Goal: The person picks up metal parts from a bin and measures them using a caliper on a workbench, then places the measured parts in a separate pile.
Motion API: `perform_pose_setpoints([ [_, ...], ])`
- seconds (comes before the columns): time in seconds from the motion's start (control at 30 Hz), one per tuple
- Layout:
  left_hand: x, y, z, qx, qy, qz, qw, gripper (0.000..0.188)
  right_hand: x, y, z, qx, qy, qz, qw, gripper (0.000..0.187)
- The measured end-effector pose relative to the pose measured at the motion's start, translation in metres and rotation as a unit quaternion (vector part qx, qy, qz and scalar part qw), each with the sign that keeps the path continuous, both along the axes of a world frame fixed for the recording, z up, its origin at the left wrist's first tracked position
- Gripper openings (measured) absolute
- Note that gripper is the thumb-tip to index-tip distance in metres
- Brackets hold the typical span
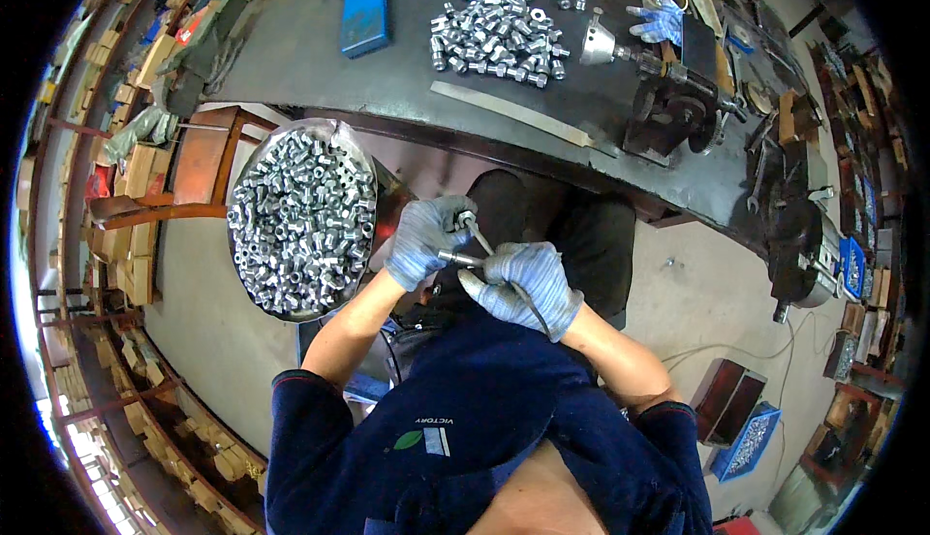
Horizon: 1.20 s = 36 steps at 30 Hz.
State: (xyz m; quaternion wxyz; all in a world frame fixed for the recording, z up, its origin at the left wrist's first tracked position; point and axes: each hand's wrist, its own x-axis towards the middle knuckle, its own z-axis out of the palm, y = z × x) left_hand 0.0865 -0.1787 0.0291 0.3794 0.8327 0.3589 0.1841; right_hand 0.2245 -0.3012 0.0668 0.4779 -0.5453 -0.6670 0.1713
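Observation:
My left hand (423, 240), in a blue-and-white knit glove, pinches a small silver metal fitting (467, 217) at its fingertips. Wrapped round a slim grey metal rod tool (480, 237) is my right hand (528, 285), gloved alike. The tool's far end meets the fitting, and its other end sticks out below the right palm. A short shiny cylinder (459, 258) shows between the hands; I cannot tell which hand holds it. Close to my left hand stands a large round metal basin (341, 132) heaped with silver fittings (300, 215).
On the dark workbench (291, 70) ahead lie a pile of fittings (499, 36), a blue box (364, 14), a flat metal bar (513, 113) and a spare glove (659, 21). A clamping device (673, 113) stands at its right. A wooden stool (203, 157) is left of the basin.

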Motion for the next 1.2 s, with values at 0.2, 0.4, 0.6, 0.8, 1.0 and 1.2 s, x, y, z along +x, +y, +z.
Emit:
perform_pose_setpoints([
  [0.2,-0.011,0.031,-0.012,-0.066,-0.069,0.040,0.995,0.016,0.015,-0.026,0.036,0.020,-0.070,0.020,0.997,0.026],
  [0.4,-0.005,0.020,-0.009,-0.052,-0.082,0.034,0.995,0.014,0.017,-0.026,0.033,0.011,0.004,0.032,0.999,0.026],
  [0.6,0.002,0.009,0.003,0.072,-0.002,-0.013,0.997,0.018,0.016,-0.020,0.013,-0.002,-0.029,-0.002,1.000,0.033],
  [0.8,0.025,0.006,0.010,0.200,0.054,-0.094,0.974,0.015,0.020,-0.010,-0.011,-0.015,0.025,-0.047,0.998,0.034],
  [1.0,0.080,0.090,0.012,0.214,0.161,-0.038,0.963,0.015,0.037,-0.037,0.004,-0.025,-0.084,-0.156,0.984,0.034],
  [1.2,0.136,0.187,0.037,0.215,0.080,0.100,0.968,0.039,0.039,-0.044,0.002,-0.033,0.094,-0.101,0.990,0.032],
])
